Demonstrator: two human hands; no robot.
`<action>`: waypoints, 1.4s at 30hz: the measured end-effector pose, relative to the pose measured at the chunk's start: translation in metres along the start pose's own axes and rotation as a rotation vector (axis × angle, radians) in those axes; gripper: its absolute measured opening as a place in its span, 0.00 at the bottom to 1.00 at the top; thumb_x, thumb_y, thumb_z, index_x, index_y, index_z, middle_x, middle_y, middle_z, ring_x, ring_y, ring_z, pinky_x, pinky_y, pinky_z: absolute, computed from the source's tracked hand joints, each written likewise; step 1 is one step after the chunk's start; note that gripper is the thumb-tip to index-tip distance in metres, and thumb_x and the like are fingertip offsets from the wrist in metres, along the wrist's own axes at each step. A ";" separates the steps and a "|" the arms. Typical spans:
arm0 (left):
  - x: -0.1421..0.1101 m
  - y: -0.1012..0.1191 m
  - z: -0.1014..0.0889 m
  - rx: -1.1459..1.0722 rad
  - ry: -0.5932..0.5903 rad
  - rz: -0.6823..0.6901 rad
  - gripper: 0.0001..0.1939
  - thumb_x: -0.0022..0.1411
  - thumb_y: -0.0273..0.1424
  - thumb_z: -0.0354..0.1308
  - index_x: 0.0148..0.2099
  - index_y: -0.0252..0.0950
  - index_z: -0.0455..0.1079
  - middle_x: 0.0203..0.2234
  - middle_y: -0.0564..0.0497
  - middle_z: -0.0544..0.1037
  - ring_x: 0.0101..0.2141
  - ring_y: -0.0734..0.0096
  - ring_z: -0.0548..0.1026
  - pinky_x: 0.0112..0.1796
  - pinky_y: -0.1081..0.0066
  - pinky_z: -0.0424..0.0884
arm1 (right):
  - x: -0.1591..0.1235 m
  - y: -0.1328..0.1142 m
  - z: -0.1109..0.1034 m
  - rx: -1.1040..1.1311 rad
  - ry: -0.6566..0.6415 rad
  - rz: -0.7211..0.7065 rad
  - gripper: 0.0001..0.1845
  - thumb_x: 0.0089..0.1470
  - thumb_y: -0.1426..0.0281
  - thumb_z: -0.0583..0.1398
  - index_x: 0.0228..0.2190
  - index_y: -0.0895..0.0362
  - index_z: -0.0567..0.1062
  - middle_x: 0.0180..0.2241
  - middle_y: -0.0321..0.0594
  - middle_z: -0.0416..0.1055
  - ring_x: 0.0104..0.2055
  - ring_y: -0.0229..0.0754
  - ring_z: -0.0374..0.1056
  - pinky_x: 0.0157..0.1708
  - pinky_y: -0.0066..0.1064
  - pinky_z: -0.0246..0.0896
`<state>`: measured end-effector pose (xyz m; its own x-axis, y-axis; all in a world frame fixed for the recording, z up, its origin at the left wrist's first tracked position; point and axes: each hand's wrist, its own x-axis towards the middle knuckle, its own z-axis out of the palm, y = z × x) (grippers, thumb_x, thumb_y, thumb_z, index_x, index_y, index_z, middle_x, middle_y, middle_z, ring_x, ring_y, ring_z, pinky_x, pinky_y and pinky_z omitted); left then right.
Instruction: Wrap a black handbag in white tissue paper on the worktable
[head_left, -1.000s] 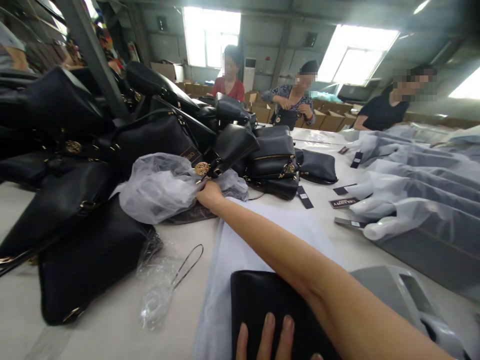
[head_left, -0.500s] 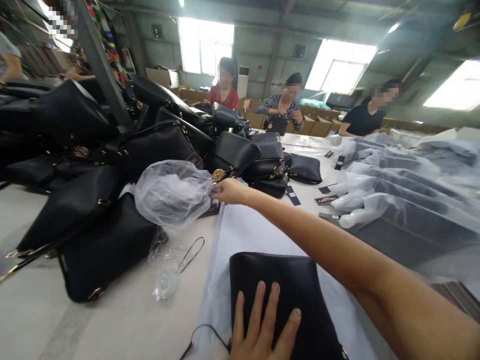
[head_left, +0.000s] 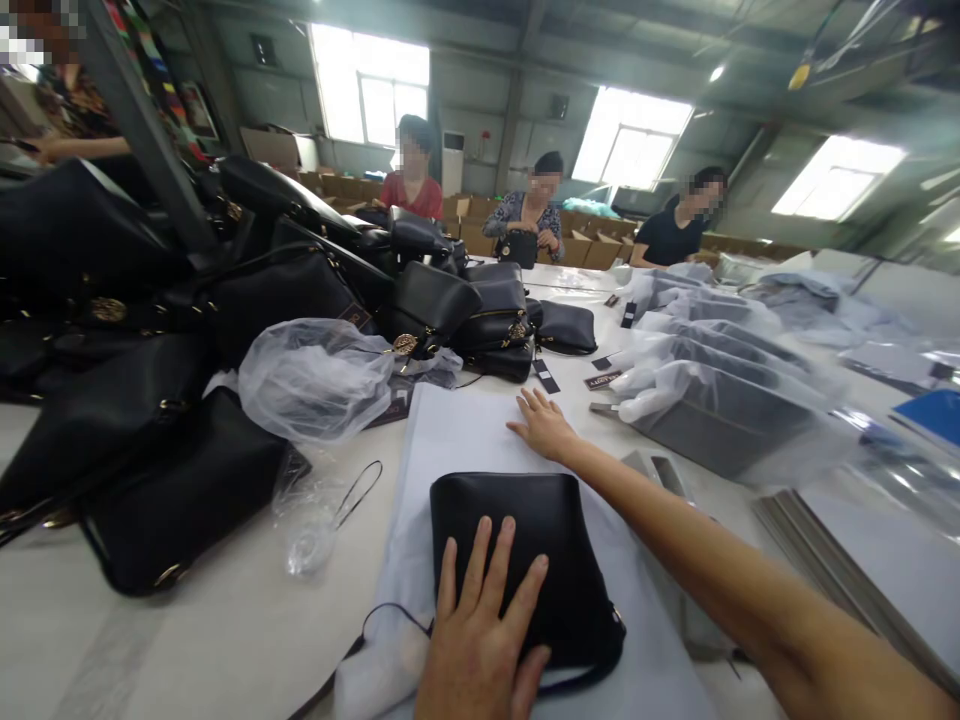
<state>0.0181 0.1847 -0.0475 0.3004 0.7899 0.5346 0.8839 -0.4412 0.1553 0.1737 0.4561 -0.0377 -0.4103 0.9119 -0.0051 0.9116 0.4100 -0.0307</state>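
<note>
Flat under my left hand (head_left: 484,610) lies a small black handbag (head_left: 517,520), its strap trailing out at the lower left and round the lower right corner. The fingers of that hand are spread on the bag. Beneath the bag is a sheet of white tissue paper (head_left: 457,425). My right hand (head_left: 541,425) reaches over the paper's far right part, fingers stretched out and holding nothing. Left of the paper rest a crumpled translucent bag (head_left: 315,380) and a small clear plastic packet (head_left: 311,535) with a dark cord loop.
Black handbags (head_left: 277,290) are heaped at the left around a metal post (head_left: 154,130). Handbags wrapped in translucent covers (head_left: 720,410) stand in a row at the right, near stacked grey boards (head_left: 832,590). Several co-workers (head_left: 525,210) are across the table.
My right hand has left the gold charm by the crumpled translucent bag and moved right, opening over the white paper. My left hand stays on the handbag. The view has turned rightward.
</note>
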 end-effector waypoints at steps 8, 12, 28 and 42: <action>-0.003 0.009 -0.004 -0.021 -0.070 -0.041 0.39 0.60 0.43 0.62 0.70 0.49 0.53 0.70 0.45 0.50 0.67 0.43 0.51 0.60 0.39 0.57 | 0.009 0.002 0.014 0.062 0.047 -0.071 0.21 0.65 0.64 0.53 0.55 0.59 0.71 0.65 0.47 0.59 0.69 0.53 0.47 0.65 0.49 0.46; -0.002 0.008 -0.006 0.003 -0.085 -0.048 0.39 0.61 0.39 0.62 0.70 0.50 0.51 0.70 0.46 0.49 0.67 0.43 0.51 0.60 0.38 0.59 | 0.013 0.004 0.009 0.091 0.124 -0.070 0.11 0.62 0.67 0.57 0.43 0.54 0.79 0.54 0.43 0.73 0.62 0.47 0.61 0.61 0.41 0.52; 0.035 -0.030 -0.044 -0.083 -0.065 -0.119 0.32 0.66 0.30 0.56 0.69 0.45 0.53 0.64 0.47 0.65 0.60 0.58 0.66 0.58 0.54 0.68 | -0.056 -0.013 -0.059 0.131 0.607 -0.347 0.07 0.62 0.70 0.58 0.37 0.51 0.78 0.50 0.34 0.76 0.55 0.42 0.69 0.64 0.43 0.47; 0.146 -0.093 -0.086 0.275 -0.172 0.340 0.06 0.66 0.24 0.56 0.40 0.35 0.75 0.51 0.45 0.78 0.55 0.58 0.72 0.64 0.39 0.40 | -0.126 -0.012 -0.121 -0.110 0.450 -0.524 0.42 0.55 0.62 0.65 0.66 0.50 0.56 0.69 0.43 0.50 0.71 0.56 0.41 0.69 0.55 0.27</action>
<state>-0.0508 0.3044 0.0873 0.6243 0.6894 0.3675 0.7800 -0.5764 -0.2436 0.2176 0.3384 0.0838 -0.7676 0.5025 0.3979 0.6036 0.7755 0.1850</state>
